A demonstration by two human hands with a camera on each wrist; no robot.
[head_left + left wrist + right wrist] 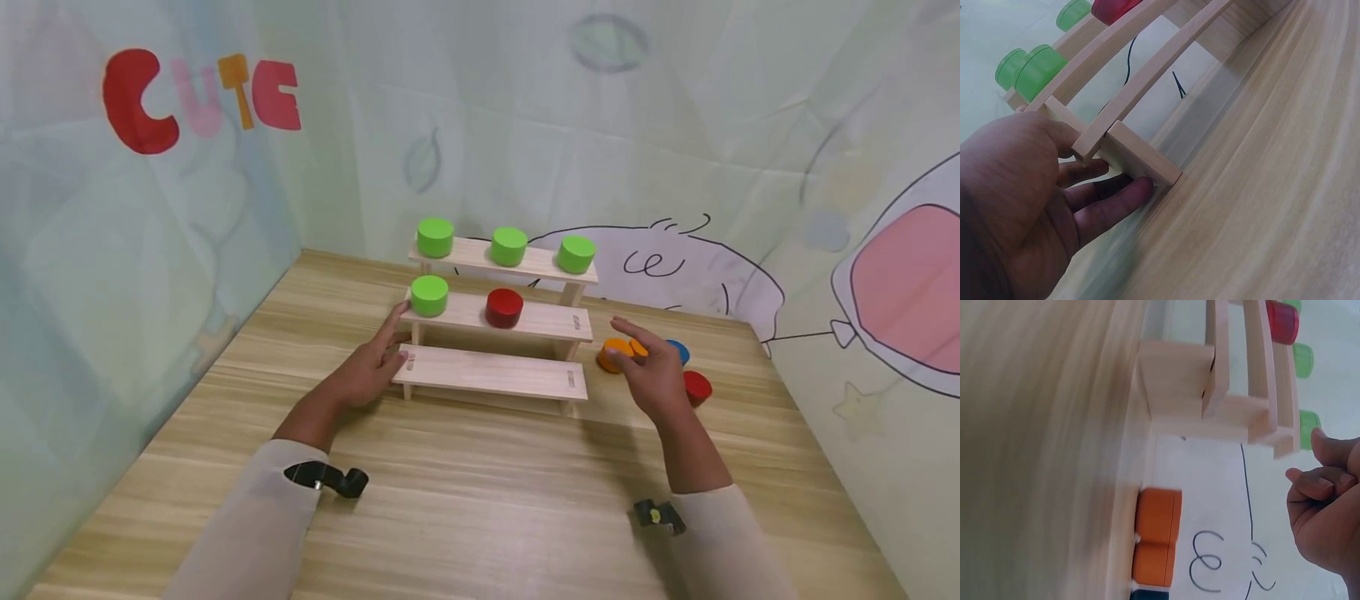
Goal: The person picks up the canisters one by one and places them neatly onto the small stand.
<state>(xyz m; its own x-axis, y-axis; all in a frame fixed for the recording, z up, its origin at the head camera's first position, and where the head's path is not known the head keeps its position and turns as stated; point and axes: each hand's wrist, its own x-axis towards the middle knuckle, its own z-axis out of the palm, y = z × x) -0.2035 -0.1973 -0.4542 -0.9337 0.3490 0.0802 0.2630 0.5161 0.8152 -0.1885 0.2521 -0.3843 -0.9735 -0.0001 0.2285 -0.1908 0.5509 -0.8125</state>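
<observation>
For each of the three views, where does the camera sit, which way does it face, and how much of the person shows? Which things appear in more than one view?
Head: sits above, faces forward and down at the three-tier wooden step shelf on the wooden table; both sleeved forearms, left hand and right hand show.
Left wrist: low beside the shelf's left end, facing along it; the left hand's fingers touch the shelf foot.
Right wrist: rolled sideways, facing the shelf's right end and two orange discs; curled fingers show.
Shared: the shelf and red cylinder appear in all three.
</observation>
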